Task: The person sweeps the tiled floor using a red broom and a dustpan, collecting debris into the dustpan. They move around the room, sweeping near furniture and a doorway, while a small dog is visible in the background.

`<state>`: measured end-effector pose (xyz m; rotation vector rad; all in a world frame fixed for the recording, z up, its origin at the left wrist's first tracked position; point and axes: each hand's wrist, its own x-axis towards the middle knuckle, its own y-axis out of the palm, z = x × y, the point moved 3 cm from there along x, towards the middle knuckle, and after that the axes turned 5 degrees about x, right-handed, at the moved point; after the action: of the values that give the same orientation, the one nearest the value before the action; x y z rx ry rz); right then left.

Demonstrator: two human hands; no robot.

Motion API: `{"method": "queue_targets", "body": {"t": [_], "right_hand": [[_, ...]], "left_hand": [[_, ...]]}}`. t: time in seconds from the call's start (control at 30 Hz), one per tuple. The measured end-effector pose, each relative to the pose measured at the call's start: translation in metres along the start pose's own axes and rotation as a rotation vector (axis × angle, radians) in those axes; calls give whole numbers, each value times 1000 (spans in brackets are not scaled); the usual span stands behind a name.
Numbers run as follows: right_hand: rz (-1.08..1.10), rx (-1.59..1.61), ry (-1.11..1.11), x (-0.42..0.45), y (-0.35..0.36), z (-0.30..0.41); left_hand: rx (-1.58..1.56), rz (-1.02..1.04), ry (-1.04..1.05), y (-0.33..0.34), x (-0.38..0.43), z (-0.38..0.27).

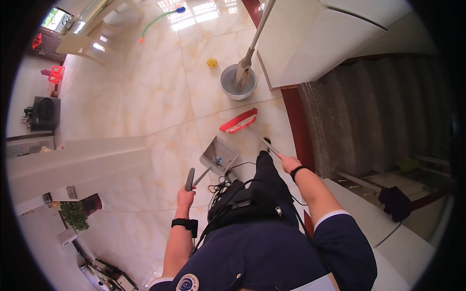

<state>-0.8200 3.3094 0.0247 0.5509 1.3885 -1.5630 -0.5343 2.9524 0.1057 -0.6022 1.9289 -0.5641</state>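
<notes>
My left hand (186, 198) grips the handle of a long-handled grey dustpan (226, 154). The pan rests on the tiled floor with some small debris inside it. In my right hand (291, 164) is the pole of a broom, whose red head (239, 121) with pale bristles is at floor level just beyond the dustpan. A gap of bare tile separates the broom head from the pan's edge. Farther ahead stands a grey bucket (238, 97) with a flat mop (243, 69) upright in it.
A yellow ball (212, 63) lies left of the bucket, and a green toy stick (154, 22) lies farther off. Dark stairs (367, 120) descend at the right, beside a white cabinet (291, 54). A wall end (105, 156) and a potted plant (74, 214) are at the left. Cables hang near my legs.
</notes>
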Motion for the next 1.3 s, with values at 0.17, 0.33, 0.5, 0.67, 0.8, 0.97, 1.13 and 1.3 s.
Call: {"method": "queue_targets", "body": {"t": [0.17, 0.33, 0.5, 0.67, 0.8, 0.97, 1.13, 1.3], "right_hand": [[11, -259, 101, -102, -8, -38], [-96, -35, 167, -160, -23, -49], [-136, 557, 266, -105, 12, -48], [-95, 920, 491, -45, 74, -29], [-106, 608, 418, -110, 131, -23], [-216, 334, 308, -204, 158, -86], [-290, 672, 348, -233, 167, -109], [-151, 1599, 375, -136, 189, -95]], "left_hand": [[111, 95, 83, -25, -4, 14], [253, 123, 273, -38, 1, 20], [350, 179, 299, -38, 1, 7], [373, 179, 386, -22, 7, -6], [431, 229, 389, -6, 10, -20], [462, 277, 437, 23, 16, -40], [478, 309, 512, 49, 21, -55], [538, 364, 501, 72, 16, -59]]}}
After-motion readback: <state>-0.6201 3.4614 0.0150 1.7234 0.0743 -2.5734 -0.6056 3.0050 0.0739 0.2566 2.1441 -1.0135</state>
